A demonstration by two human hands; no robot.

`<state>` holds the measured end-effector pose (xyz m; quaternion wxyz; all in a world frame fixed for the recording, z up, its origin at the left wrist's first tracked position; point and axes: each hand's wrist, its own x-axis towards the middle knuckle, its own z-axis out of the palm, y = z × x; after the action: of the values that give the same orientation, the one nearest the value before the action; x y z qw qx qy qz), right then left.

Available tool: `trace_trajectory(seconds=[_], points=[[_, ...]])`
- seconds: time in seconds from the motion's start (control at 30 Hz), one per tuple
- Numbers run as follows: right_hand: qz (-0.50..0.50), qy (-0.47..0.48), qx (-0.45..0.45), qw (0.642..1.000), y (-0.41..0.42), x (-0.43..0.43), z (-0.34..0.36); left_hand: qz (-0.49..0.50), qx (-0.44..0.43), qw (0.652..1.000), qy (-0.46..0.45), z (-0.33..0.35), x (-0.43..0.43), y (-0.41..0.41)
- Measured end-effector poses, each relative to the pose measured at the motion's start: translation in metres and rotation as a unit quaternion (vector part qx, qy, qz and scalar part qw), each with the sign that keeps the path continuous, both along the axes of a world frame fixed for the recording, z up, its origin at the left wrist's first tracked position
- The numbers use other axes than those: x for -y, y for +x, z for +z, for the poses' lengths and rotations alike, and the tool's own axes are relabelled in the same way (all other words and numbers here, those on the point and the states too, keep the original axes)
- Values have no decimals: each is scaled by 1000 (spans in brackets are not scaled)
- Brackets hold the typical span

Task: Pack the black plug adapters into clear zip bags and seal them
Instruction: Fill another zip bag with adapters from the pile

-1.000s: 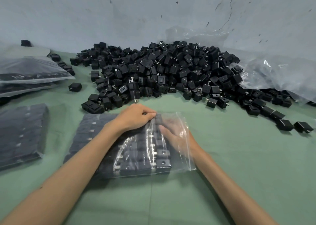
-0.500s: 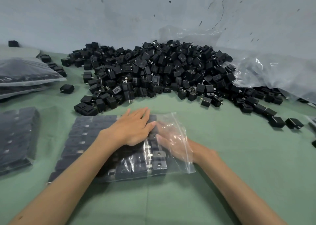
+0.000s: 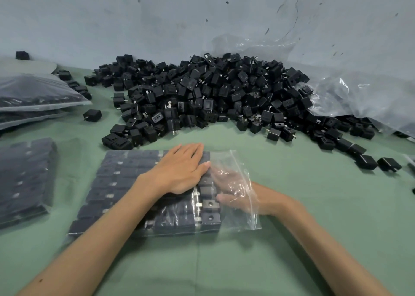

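Observation:
A clear zip bag (image 3: 243, 214) lies flat on the green table in front of me, filled with neat rows of black plug adapters (image 3: 121, 181). My left hand (image 3: 179, 170) presses flat on top of the bag, fingers straight, over the packed rows. My right hand (image 3: 233, 192) is inside the bag's open right end, seen through the plastic, its straight fingers against the last column of adapters. A big heap of loose black adapters (image 3: 202, 98) lies behind the bag.
A filled bag (image 3: 24, 179) lies at the left, with more filled bags stacked (image 3: 38, 95) behind it. Crumpled clear plastic (image 3: 359, 98) sits at the right against the grey wall. Loose adapters (image 3: 368, 161) are scattered at the right of the table (image 3: 314, 206).
My left hand has uncurled from gripping the bag's far edge and now lies flat on top of it. My right hand stays inside the bag, shifted slightly toward me.

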<state>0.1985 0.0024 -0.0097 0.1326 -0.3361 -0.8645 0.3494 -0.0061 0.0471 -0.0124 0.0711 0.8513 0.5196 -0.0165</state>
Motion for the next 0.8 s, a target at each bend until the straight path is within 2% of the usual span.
trace_trajectory(seconds=[0.07,0.2,0.27,0.3,0.37,0.47,0.57,0.67,0.8], points=[[2,-19,10,1000,-3,2,8,1,0,1000,0,-1,0,0],[-12,105,42,993,-8,12,1,3,-7,1000,9,-3,-1,2],[-9,200,104,974,-10,16,-2,3,-8,1000,10,-4,-2,2],[-3,240,108,965,-9,17,-5,2,-7,1000,9,-4,-2,1],[5,265,109,958,-9,17,-5,1,-8,1000,6,-3,-2,1],[2,228,112,967,-7,11,-9,1,-15,1000,0,-1,0,2],[0,198,10,980,-4,6,-5,-4,-8,1000,-23,5,0,0],[-15,70,-33,997,0,3,-2,-13,9,998,-56,12,2,-3],[-15,6,-34,999,-2,3,1,-19,5,998,-65,15,2,-3]])
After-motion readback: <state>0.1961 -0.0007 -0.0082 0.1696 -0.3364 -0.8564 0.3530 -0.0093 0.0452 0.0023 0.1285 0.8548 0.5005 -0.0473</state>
